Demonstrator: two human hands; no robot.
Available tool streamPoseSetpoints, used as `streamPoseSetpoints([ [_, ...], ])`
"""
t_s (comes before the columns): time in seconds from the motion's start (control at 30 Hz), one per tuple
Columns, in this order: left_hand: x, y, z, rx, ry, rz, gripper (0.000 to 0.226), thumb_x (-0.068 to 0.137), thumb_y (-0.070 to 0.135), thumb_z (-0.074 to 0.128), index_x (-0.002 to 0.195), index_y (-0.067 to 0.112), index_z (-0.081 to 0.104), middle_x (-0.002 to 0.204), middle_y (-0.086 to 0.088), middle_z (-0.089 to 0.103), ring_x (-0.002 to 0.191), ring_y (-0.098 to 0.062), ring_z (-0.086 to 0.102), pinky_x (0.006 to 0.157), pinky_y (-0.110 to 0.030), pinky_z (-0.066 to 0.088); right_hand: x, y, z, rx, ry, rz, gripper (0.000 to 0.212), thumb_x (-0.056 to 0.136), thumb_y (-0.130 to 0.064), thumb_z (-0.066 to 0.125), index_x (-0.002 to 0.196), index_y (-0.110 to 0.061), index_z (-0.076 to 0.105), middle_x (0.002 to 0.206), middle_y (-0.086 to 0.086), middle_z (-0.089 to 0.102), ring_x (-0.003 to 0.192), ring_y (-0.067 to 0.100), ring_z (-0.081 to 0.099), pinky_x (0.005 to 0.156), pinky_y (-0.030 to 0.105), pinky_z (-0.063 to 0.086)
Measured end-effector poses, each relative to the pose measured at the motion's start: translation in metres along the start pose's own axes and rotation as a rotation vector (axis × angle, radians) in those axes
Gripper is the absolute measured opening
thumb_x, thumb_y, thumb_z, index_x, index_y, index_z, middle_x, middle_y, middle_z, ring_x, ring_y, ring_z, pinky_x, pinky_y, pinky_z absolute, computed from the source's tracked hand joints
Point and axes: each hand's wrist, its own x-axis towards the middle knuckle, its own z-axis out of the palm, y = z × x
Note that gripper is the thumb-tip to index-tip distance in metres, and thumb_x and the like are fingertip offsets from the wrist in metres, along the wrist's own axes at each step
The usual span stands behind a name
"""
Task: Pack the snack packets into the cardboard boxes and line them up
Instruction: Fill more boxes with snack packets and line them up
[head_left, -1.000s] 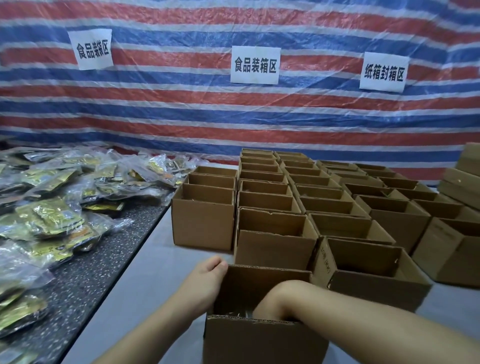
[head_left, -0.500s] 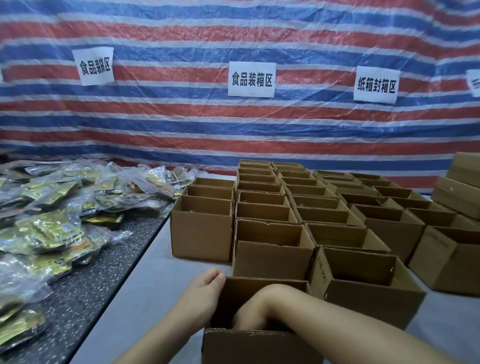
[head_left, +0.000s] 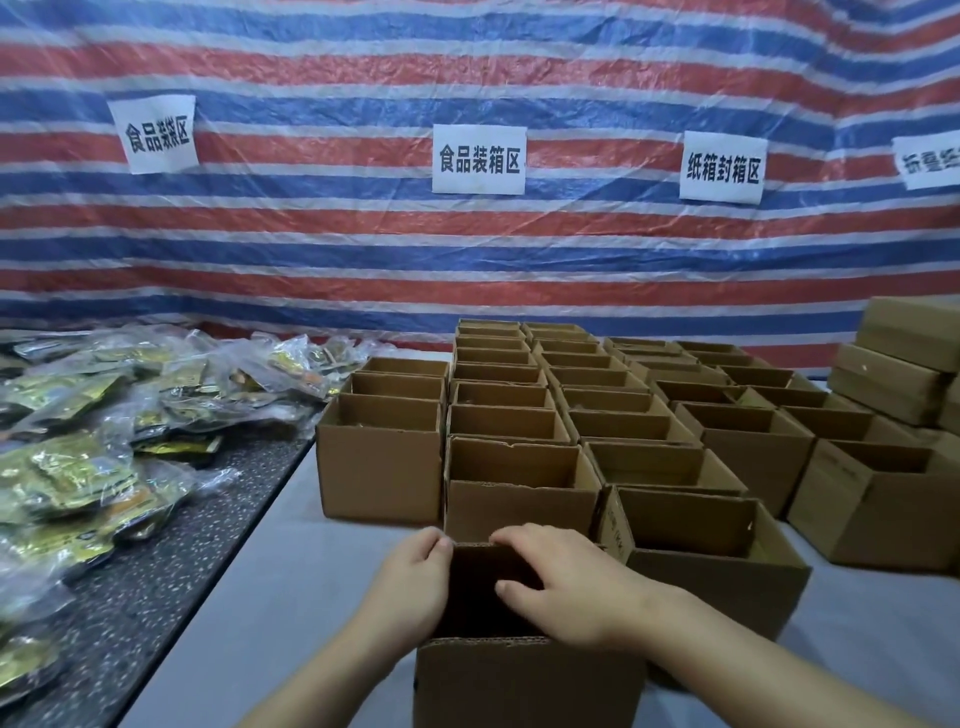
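Note:
The nearest open cardboard box (head_left: 519, 686) stands at the bottom centre, just in front of the second column of boxes. My left hand (head_left: 410, 587) lies against its left wall, fingertips curled at the far left corner. Over the opening, my right hand (head_left: 566, 582) holds the far rim with curled fingers, thumb hanging inside. The box's inside is dark and I cannot make out its contents. Snack packets (head_left: 78, 467), clear bags with yellow-green print, lie heaped on the left.
Several rows of open boxes (head_left: 504, 415) fill the grey table (head_left: 270, 597) ahead. Closed boxes (head_left: 893, 374) are stacked at the far right. The packets rest on a dark speckled table (head_left: 156, 597). A striped tarp with paper signs (head_left: 478, 158) backs the scene.
My right hand has come up out of the box and now sits on its far rim. The left hand stayed at the left wall. The view tilted upward.

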Motion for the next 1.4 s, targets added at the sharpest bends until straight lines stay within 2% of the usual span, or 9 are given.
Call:
streamPoseSetpoints([
  [0.23, -0.006, 0.003, -0.007, -0.078, -0.055, -0.048, 0.038, 0.105, 0.042, 0.037, 0.093, 0.015, 0.062, 0.088, -0.002, 0.064, 0.09, -0.016, 0.063, 0.075, -0.029, 0.047, 0.006, -0.001, 0.007, -0.06, -0.003, 0.007, 0.058, 0.098, -0.054, 0.051, 0.151, -0.038, 0.032, 0.142, -0.014, 0.047, 0.129, 0.009, 0.043, 0.112, 0.032, 0.037],
  [0.4, 0.031, -0.002, -0.05, -0.108, 0.156, 0.005, 0.04, 0.103, 0.048, 0.036, 0.092, 0.02, 0.064, 0.093, 0.001, 0.069, 0.091, -0.013, 0.064, 0.081, -0.035, 0.05, 0.014, -0.003, -0.014, -0.052, 0.164, 0.003, 0.051, 0.097, -0.056, 0.054, 0.144, -0.042, 0.043, 0.141, -0.024, 0.044, 0.121, -0.007, 0.043, 0.093, 0.012, 0.04],
  [0.53, 0.093, -0.034, -0.121, 0.314, 0.339, 0.049, 0.025, 0.1, 0.032, 0.044, 0.09, 0.014, 0.06, 0.086, -0.001, 0.063, 0.082, -0.021, 0.059, 0.07, -0.034, 0.045, 0.044, -0.015, -0.036, -0.042, 0.331, -0.036, 0.044, 0.098, -0.05, 0.054, 0.141, -0.038, 0.048, 0.137, -0.021, 0.049, 0.114, -0.01, 0.04, 0.09, 0.012, 0.037],
  [0.67, 0.149, -0.084, -0.191, 0.871, 0.325, -0.11, 0.025, 0.098, 0.025, 0.043, 0.115, 0.009, 0.053, 0.112, -0.009, 0.061, 0.099, -0.025, 0.057, 0.084, -0.041, 0.051, 0.088, -0.025, -0.051, -0.088, 0.341, -0.092, 0.046, 0.099, -0.044, 0.056, 0.143, -0.033, 0.048, 0.139, -0.015, 0.051, 0.12, -0.004, 0.045, 0.095, 0.015, 0.038],
  [0.93, 0.196, -0.171, -0.262, 1.26, 0.3, -0.421, 0.072, 0.089, 0.048, 0.06, 0.144, 0.008, 0.036, 0.149, -0.015, 0.037, 0.135, -0.03, 0.039, 0.108, -0.044, 0.04, 0.163, -0.035, -0.051, -0.137, 0.291, -0.13, 0.049, 0.098, -0.044, 0.058, 0.144, -0.034, 0.046, 0.143, -0.015, 0.048, 0.13, 0.003, 0.045, 0.093, 0.017, 0.036],
  [1.07, 0.196, -0.205, -0.27, 1.397, 0.304, -0.392, 0.055, 0.093, 0.026, 0.051, 0.146, 0.014, 0.04, 0.162, -0.015, 0.015, 0.147, -0.035, 0.019, 0.117, -0.055, 0.023, 0.179, -0.035, -0.046, -0.14, 0.267, -0.149, 0.047, 0.098, -0.044, 0.058, 0.143, -0.034, 0.047, 0.141, -0.016, 0.048, 0.118, -0.003, 0.043, 0.089, 0.014, 0.038],
  [1.2, 0.187, -0.207, -0.262, 1.255, 0.444, -0.248, 0.047, 0.095, 0.012, 0.042, 0.142, 0.019, 0.04, 0.16, -0.016, 0.024, 0.141, -0.039, 0.033, 0.111, -0.057, 0.033, 0.181, -0.035, -0.044, -0.133, 0.246, -0.17, 0.046, 0.098, -0.045, 0.057, 0.142, -0.034, 0.049, 0.137, -0.018, 0.048, 0.113, -0.004, 0.043, 0.083, 0.013, 0.041],
  [1.3, 0.173, -0.194, -0.246, 1.11, 0.536, -0.081, 0.04, 0.096, 0.007, 0.038, 0.133, 0.015, 0.049, 0.15, -0.011, 0.044, 0.089, -0.026, 0.064, 0.072, -0.039, 0.058, 0.176, -0.036, -0.044, -0.119, 0.249, -0.196, 0.045, 0.098, -0.046, 0.056, 0.141, -0.034, 0.05, 0.133, -0.021, 0.047, 0.114, -0.005, 0.043, 0.085, 0.012, 0.04],
  [1.4, 0.145, -0.179, -0.224, 1.035, 0.536, 0.025, 0.048, 0.096, 0.004, 0.04, 0.142, 0.017, 0.046, 0.147, -0.004, 0.051, 0.084, -0.018, 0.067, 0.063, -0.031, 0.057, 0.165, -0.038, -0.043, -0.108, 0.253, -0.222, 0.043, 0.098, -0.046, 0.055, 0.139, -0.034, 0.052, 0.122, -0.027, 0.042, 0.114, -0.007, 0.042, 0.088, 0.011, 0.037],
])
